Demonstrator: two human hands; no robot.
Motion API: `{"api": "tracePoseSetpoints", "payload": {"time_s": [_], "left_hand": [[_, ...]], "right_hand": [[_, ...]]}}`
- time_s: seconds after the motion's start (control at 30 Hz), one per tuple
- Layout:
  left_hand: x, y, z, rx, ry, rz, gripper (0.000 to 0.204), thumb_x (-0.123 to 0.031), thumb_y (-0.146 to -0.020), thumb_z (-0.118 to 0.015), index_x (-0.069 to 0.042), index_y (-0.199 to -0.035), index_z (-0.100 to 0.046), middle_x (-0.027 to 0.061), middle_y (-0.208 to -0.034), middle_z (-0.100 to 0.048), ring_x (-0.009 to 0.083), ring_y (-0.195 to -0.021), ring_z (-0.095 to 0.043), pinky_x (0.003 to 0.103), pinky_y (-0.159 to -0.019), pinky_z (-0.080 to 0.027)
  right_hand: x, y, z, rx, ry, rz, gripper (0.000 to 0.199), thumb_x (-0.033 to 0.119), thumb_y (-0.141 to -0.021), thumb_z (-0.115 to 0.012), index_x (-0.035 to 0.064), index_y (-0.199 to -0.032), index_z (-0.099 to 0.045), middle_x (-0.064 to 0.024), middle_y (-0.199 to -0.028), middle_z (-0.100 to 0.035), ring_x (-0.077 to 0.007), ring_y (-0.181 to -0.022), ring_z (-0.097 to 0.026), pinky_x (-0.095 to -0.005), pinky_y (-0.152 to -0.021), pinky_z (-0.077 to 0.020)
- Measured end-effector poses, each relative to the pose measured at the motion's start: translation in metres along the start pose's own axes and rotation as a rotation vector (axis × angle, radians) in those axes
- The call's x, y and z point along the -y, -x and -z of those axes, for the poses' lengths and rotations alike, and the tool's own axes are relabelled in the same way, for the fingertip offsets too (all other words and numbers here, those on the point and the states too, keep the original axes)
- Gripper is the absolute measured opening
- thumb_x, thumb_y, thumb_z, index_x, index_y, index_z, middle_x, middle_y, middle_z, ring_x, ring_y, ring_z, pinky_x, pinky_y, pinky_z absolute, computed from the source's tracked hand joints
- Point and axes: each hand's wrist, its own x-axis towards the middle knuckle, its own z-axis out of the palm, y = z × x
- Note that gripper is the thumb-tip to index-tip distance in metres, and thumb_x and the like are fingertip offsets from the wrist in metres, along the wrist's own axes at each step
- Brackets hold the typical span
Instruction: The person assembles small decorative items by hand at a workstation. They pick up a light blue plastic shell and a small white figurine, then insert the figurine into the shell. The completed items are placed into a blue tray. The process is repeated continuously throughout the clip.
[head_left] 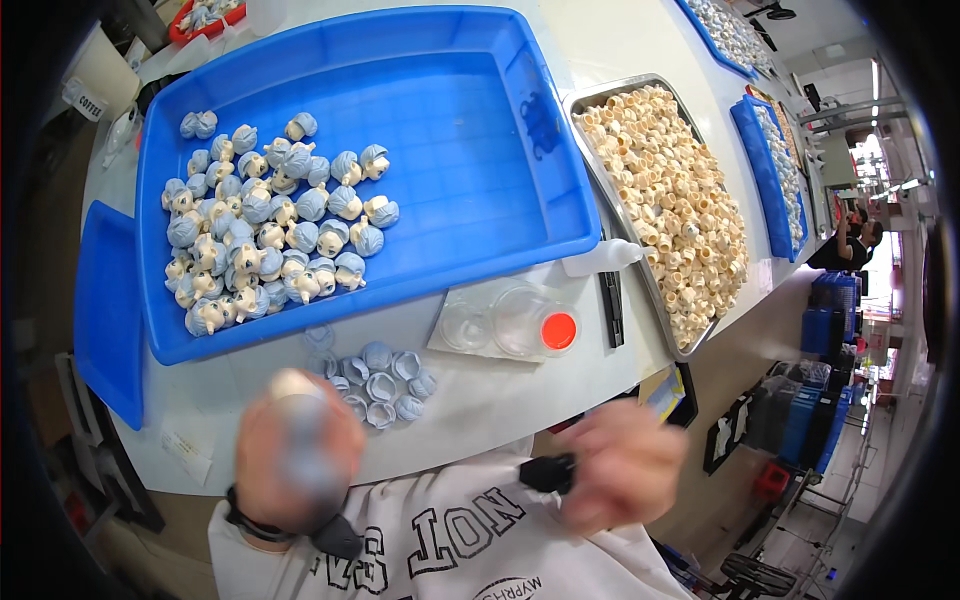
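My left hand (330, 430), blurred by motion, is closed around a small blue-and-cream doll head (308, 455) in front of my shirt. A black band circles that wrist. To the right, my right hand (630, 465) is also smeared, its fingers curled; whether anything is in them cannot be made out. Beside it shows a black piece (548, 473) whose kind is unclear. Beyond my left hand, several loose light-blue hair caps (380, 386) lie on the table. Similar doll heads with blue hair (255, 205) fill the left part of a large blue tray (440, 265).
Right of the tray, a metal pan (685, 350) holds many cream-coloured hollow pieces (660, 190). Between them and me are clear containers (500, 320), one with a red-orange disc, a white bottle (605, 257) and a black tool (611, 310). Another person (850, 245) is far right.
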Motion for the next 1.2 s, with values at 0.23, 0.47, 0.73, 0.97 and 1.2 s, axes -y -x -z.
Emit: {"api": "tracePoseSetpoints", "payload": {"time_s": [0.23, 0.47, 0.73, 0.97, 1.2], "left_hand": [[-0.023, -0.01, 0.005, -0.098, 0.023, -0.094, 0.044, -0.036, -0.088, -0.045, 0.001, -0.112, -0.043, 0.0073, -0.073, -0.049, 0.0166, -0.063, -0.049, 0.025, -0.04, -0.04], [0.003, 0.006, 0.011, -0.076, 0.445, 0.229, 0.036, -0.021, -0.084, -0.049, -0.004, -0.115, -0.043, 0.017, -0.11, -0.051, 0.0262, -0.097, -0.051, 0.036, -0.07, -0.049], [0.003, -0.002, 0.008, 0.017, 0.183, 0.186, 0.037, -0.007, -0.082, -0.046, 0.002, -0.117, -0.039, 0.0183, -0.108, -0.049, 0.0182, -0.07, -0.055, 0.028, -0.054, -0.045], [0.01, 0.002, 0.005, 0.073, 0.074, 0.258, 0.035, -0.011, -0.085, -0.05, 0.002, -0.116, -0.043, 0.0131, -0.092, -0.055, 0.0123, -0.065, -0.053, 0.024, -0.052, -0.041], [0.012, 0.004, 0.004, 0.071, -0.108, 0.238, 0.028, -0.015, -0.08, -0.053, 0.0, -0.104, -0.05, 0.0091, -0.082, -0.057, 0.0072, -0.059, -0.049, 0.02, -0.05, -0.038]], "right_hand": [[-0.045, -0.053, 0.088, -0.131, 0.773, -0.236, 0.007, 0.003, -0.079, -0.057, -0.0035, -0.08, -0.059, -0.0103, -0.074, -0.059, -0.0163, -0.062, -0.05, -0.0256, -0.057, -0.0386], [-0.12, -0.082, 0.116, 0.492, 1.438, -0.418, 0.022, 0.027, -0.069, -0.069, 0.0065, -0.077, -0.062, -0.0047, -0.081, -0.059, -0.0235, -0.084, -0.052, -0.0368, -0.073, -0.0391], [-0.127, -0.079, 0.117, 0.538, 1.384, -0.386, 0.019, 0.018, -0.069, -0.068, 0.0029, -0.076, -0.059, -0.0094, -0.08, -0.058, -0.0246, -0.078, -0.054, -0.0352, -0.07, -0.0405], [-0.045, -0.065, 0.078, 0.07, 0.494, -0.615, 0.022, 0.0, -0.071, -0.063, -0.0013, -0.09, -0.052, -0.0066, -0.083, -0.056, -0.0125, -0.074, -0.054, -0.0236, -0.07, -0.0427], [-0.016, -0.048, 0.036, 0.298, 0.334, -0.607, 0.027, -0.002, -0.064, -0.068, -0.0028, -0.088, -0.057, -0.008, -0.074, -0.058, -0.0132, -0.066, -0.053, -0.0229, -0.061, -0.0416]]}}
